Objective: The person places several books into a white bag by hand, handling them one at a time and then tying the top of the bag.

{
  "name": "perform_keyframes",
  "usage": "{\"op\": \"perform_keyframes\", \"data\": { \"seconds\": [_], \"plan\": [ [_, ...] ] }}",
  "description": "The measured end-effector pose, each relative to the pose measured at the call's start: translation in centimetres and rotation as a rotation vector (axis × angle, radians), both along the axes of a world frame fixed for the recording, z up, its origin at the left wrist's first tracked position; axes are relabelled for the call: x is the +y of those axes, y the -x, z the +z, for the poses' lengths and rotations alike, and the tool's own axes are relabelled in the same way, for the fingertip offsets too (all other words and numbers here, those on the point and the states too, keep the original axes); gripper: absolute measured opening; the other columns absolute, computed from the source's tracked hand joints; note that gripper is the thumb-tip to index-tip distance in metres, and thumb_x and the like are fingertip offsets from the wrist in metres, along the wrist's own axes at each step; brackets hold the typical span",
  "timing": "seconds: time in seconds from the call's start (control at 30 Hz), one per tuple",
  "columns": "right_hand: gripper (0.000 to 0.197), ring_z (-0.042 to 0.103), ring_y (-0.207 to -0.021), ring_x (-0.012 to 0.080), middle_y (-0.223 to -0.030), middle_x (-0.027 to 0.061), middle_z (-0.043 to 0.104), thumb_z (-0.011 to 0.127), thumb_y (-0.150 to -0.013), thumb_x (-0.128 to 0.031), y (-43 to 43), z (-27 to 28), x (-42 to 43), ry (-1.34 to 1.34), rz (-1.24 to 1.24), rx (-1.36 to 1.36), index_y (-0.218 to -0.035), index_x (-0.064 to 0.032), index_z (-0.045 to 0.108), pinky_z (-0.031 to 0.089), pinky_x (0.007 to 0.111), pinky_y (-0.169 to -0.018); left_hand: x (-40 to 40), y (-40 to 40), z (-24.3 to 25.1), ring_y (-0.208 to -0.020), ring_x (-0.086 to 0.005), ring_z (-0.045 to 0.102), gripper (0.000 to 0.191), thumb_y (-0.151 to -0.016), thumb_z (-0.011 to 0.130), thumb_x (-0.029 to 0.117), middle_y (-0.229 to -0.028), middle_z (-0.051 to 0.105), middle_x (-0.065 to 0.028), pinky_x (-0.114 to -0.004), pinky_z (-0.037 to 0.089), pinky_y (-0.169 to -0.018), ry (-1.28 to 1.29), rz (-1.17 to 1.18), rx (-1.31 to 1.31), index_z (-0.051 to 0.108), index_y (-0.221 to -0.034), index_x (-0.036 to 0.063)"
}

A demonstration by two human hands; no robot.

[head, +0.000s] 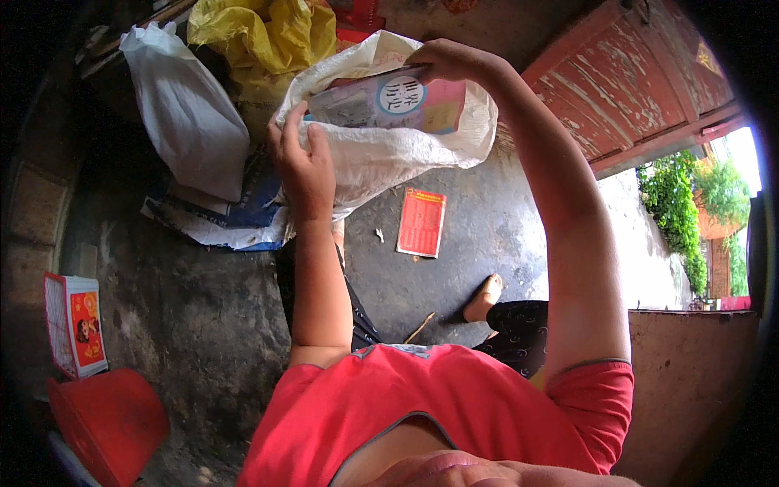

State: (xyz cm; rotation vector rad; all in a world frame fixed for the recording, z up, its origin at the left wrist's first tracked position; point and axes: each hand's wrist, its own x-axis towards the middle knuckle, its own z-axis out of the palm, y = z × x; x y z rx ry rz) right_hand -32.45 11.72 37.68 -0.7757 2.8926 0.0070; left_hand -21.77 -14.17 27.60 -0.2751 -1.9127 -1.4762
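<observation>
A white woven plastic sack [389,152] hangs before me with its mouth spread wide. Inside its mouth lies a book [371,100] with a pink and grey cover and a white round title patch; other books or papers seem to sit beneath it. My left hand [304,167] grips the sack's left rim, thumb on the near side. Across the far right rim reaches my right hand [447,61], its fingers bent inside the mouth at the book's upper edge. Whether it holds the rim or the book cannot be told. The sack's lower end is partly hidden by my left arm.
A red printed sheet [422,223] lies on the concrete floor [213,304]. At the left stand a full white sack [195,115], flattened blue-and-white packaging [249,210], a carton [85,325] and a red plastic tub [115,420]. A yellow sack [261,36] is beyond; a worn red wooden door [633,91] stands right.
</observation>
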Motion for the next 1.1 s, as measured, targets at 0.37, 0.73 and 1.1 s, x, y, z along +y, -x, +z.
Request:
{"op": "perform_keyframes", "data": {
  "seconds": [0.37, 0.73, 1.1],
  "plan": [
    [0.03, 0.063, -0.09, 0.0288, -0.093, 0.0099, 0.065, 0.053, -0.084, -0.019, 1.4, -6.1, -6.8, -0.118, -0.04, 0.058, -0.114, -0.0219, 0.057, 0.05, 0.04, -0.077, -0.9, 0.5, 0.2, -0.108, -0.0359, 0.049, 0.034, -0.081, 0.048, 0.002, -0.115, 0.051, -0.0206, -0.042, 0.037, -0.094, 0.029, 0.054, 0.059, 0.055, -0.114, 0.001],
    [0.047, 0.058, -0.103, 0.0252, -0.112, 0.0091, 0.061, 0.065, -0.075, -0.023, 7.0, -7.2, -6.8, -0.23, 0.011, -0.153, -0.12, -0.0211, 0.056, 0.041, 0.04, -0.091, 0.6, 0.0, 0.4, -0.106, -0.036, 0.051, 0.034, -0.082, 0.046, 0.003, -0.114, 0.051, -0.0211, -0.042, 0.04, -0.092, 0.023, 0.003, 0.097, 0.054, -0.115, -0.0009],
    [0.05, 0.055, -0.106, 0.0308, -0.112, 0.0131, 0.059, 0.064, -0.074, -0.016, 7.2, -18.2, -6.3, 0.25, 0.036, -0.144, -0.123, -0.0176, 0.051, 0.041, 0.042, -0.09, 2.1, 0.1, 1.1, -0.105, -0.0362, 0.05, 0.036, -0.083, 0.046, 0.001, -0.116, 0.05, -0.0219, -0.042, 0.038, -0.092, -0.001, 0.015, 0.157, 0.052, -0.118, 0.0005]
  ]
}}
